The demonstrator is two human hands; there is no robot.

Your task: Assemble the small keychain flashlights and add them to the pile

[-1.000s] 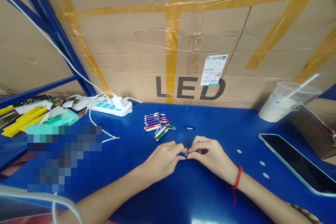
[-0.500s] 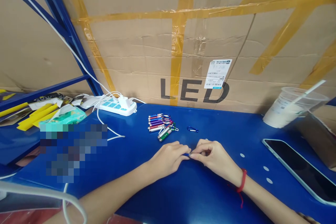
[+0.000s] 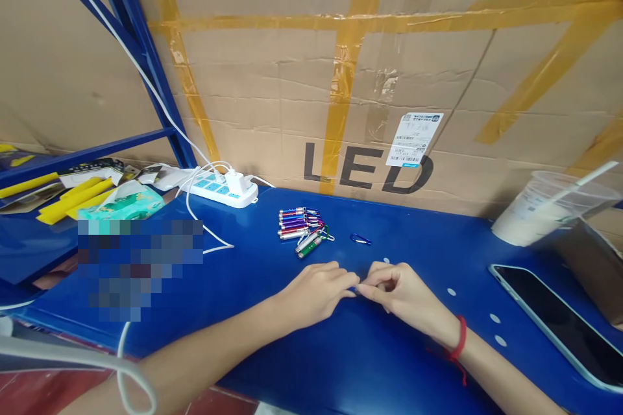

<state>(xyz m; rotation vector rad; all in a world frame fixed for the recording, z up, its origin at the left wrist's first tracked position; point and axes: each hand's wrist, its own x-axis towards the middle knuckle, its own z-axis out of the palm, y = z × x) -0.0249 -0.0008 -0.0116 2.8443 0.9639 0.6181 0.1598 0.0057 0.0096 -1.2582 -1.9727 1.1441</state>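
Left hand [image 3: 318, 292], right hand [image 3: 409, 295]: fingers pinching almost closed on a small blue piece [image 3: 354, 290], mostly hidden between them | blue clip [image 3: 361, 240] lying at its twelve o'clock | a steady, straight, light pinch is probably serving best

This looks like a packing corner in a workshop or storeroom, though it could be a small shop's back room. A huge cardboard box [image 3: 253, 104] forms the back wall, printed "LED", crossed with brown tape [image 3: 346, 65] and bearing a shipping label [image 3: 416, 139]. A blue metal frame [image 3: 158, 91] rises beside the blue counter [image 3: 413, 369], where a power strip [image 3: 217, 191] and a cluster of small penlights [image 3: 293, 223] lie. A phone [image 3: 559, 324] and a drink cup [image 3: 520, 217] share the surface.
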